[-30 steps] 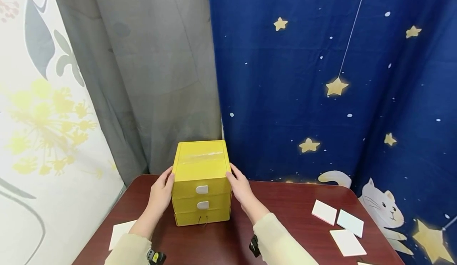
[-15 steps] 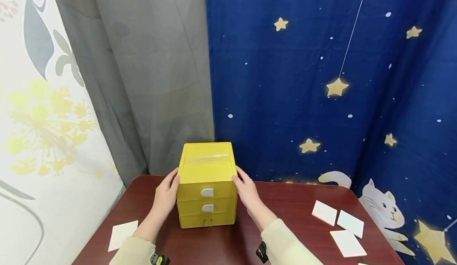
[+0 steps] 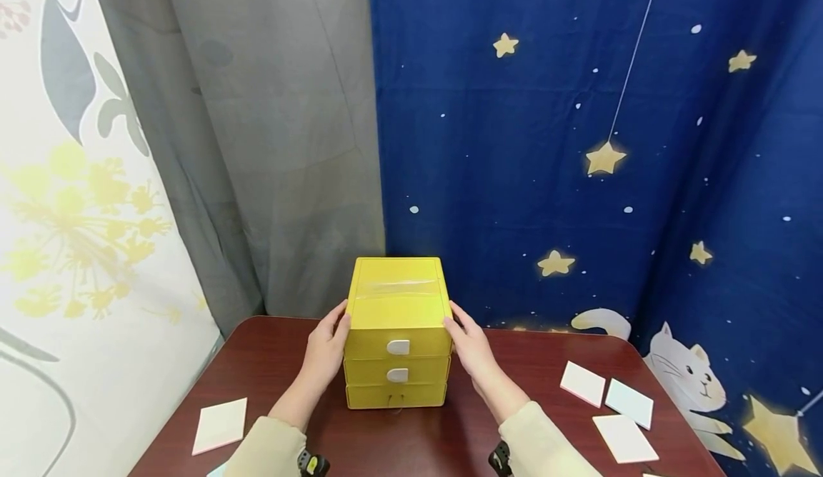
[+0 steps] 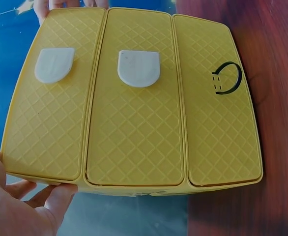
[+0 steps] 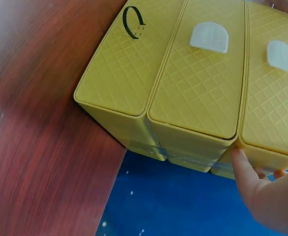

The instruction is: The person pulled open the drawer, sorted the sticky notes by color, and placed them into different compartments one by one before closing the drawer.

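Note:
A yellow three-tier drawer box (image 3: 397, 302) stands on the table, its drawer fronts facing me. Clear tape runs across its top. White tab handles (image 4: 139, 69) mark the upper two drawers, while the lowest carries a thin black loop (image 4: 240, 78). My left hand (image 3: 326, 348) grips the box's left side near the top, thumb by the front edge. On the opposite side my right hand (image 3: 474, 352) holds it at the same height. In the right wrist view, the thumb (image 5: 244, 169) presses the side near the seam of the upper drawers; other fingers are partly hidden.
Several note pads lie on the dark red table (image 3: 411, 448): a white pad (image 3: 220, 425) at left, and at right a pale blue pad (image 3: 629, 403) between two white ones. A grey curtain (image 3: 283, 141) and a blue star curtain (image 3: 514, 177) hang behind.
Both hands have shifted the drawer box to the right across the table, moving along with it. The left pad shows more fully, and a pale blue corner has appeared beside the left sleeve.

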A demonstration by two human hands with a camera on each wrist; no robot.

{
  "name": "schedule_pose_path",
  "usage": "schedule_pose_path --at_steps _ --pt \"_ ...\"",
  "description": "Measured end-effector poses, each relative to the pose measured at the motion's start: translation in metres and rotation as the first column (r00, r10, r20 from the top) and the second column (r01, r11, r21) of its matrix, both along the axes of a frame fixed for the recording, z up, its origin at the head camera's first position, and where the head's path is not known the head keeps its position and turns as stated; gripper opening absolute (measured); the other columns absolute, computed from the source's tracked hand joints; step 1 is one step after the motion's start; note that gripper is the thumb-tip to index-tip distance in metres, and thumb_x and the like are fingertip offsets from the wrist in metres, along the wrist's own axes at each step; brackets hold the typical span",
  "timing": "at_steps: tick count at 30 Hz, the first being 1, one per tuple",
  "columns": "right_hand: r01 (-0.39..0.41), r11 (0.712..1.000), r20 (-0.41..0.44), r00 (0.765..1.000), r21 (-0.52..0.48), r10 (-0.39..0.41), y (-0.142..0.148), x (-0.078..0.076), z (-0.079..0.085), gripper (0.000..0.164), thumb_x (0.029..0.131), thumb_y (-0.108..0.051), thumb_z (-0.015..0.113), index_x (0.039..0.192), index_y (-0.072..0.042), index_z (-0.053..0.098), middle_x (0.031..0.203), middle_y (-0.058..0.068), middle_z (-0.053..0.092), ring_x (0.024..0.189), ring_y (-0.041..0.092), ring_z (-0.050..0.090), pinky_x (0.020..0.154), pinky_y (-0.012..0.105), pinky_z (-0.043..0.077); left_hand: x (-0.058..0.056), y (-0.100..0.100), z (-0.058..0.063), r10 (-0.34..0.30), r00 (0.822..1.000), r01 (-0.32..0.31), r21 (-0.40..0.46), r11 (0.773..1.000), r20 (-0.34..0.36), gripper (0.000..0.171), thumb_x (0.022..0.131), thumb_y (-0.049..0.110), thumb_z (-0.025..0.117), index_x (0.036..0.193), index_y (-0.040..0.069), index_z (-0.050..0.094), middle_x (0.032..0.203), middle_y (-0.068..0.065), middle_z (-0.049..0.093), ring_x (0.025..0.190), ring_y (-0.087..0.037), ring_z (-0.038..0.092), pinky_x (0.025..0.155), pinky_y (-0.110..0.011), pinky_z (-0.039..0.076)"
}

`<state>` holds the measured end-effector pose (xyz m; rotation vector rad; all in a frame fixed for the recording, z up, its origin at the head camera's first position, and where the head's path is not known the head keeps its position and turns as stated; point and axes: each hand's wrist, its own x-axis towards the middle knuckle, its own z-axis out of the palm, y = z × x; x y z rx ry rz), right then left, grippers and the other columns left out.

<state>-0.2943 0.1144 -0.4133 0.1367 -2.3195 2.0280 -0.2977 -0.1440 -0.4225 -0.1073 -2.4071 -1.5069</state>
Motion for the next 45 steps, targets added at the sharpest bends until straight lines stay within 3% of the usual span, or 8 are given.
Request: schedule_pose_path --at_steps 13,45 --pt "0.041 0.999 0.012 0.999 0.016 -0.041 0.020 -0.002 -0.001 0.053 0.099 -0.028 0.049 0.147 -0.010 0.035 0.148 0.018 0.038 0.114 0.027 0.057 0.089 0.041 0.052 -0.005 0.021 0.001 -0.030 1.000 0.030 -0.002 1.000 -0.008 0.048 0.101 0.029 0.044 0.143 0.007 0.041 0.145 -0.018 0.042 0.135 -0.034 0.037 0.108 -0.051 0.033" --pt "0.102 0.993 0.045 0.993 0.063 -0.105 0.065 -0.005 -0.002 0.051 0.100 -0.030 0.047 0.147 -0.014 0.037 0.149 0.015 0.036 0.124 0.033 0.048 0.096 0.048 0.047 -0.014 0.064 0.001 -0.084 0.996 0.084 0.020 0.996 -0.025 0.049 0.100 0.033 0.046 0.143 0.008 0.042 0.139 -0.017 0.047 0.129 -0.033 0.045 0.103 -0.049 0.041"
